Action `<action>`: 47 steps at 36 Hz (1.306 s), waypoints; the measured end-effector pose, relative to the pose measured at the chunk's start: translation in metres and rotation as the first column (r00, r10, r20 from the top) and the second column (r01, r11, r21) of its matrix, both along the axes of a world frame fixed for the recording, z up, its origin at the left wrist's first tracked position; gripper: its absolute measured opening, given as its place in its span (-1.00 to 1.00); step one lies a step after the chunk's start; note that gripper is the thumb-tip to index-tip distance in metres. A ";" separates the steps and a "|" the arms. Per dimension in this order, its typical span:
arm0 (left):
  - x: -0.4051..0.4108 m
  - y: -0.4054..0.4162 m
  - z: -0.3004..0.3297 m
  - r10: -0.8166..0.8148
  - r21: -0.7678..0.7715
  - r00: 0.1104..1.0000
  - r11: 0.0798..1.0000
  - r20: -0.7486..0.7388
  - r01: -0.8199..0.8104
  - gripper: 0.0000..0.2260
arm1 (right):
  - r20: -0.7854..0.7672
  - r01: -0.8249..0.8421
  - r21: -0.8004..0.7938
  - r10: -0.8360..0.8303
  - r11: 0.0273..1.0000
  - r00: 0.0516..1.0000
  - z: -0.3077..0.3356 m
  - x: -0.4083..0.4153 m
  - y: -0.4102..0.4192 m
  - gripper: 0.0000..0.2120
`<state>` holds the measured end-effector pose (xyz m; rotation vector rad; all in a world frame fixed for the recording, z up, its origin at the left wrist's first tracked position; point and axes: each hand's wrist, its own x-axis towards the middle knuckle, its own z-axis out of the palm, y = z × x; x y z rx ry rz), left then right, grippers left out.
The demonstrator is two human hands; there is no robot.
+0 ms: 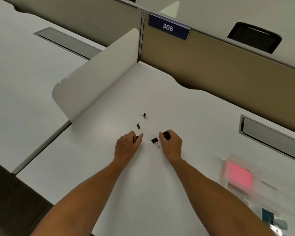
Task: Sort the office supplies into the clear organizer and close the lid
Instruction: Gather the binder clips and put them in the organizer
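Black binder clips lie on the white desk [186, 126]. My left hand [127, 146] has its fingers curled round a small black clip, mostly hidden in the palm. My right hand [170, 143] grips a larger black clip [166, 135] between thumb and fingers. A medium binder clip [155, 141] lies between the two hands, just left of my right thumb. Two small clips sit farther back, one [138, 125] nearer and one [144, 115] beyond it. The clear organizer [255, 174] is at the lower right, blurred, with pink sticky notes [239, 175] inside.
A white side divider [95, 82] borders the desk on the left and a tan partition [220, 68] with a "305" sign stands behind. A cable slot [269, 133] is set in the desk at right. Small blue items [269, 218] lie near the bottom right corner.
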<state>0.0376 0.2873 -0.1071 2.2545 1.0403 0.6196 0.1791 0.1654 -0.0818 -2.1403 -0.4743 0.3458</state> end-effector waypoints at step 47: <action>0.095 -0.233 0.130 0.452 -0.958 0.867 -0.086 0.208 0.275 -0.63 | -0.828 0.708 0.560 0.279 0.430 0.486 0.095 -0.001 -0.257 -0.82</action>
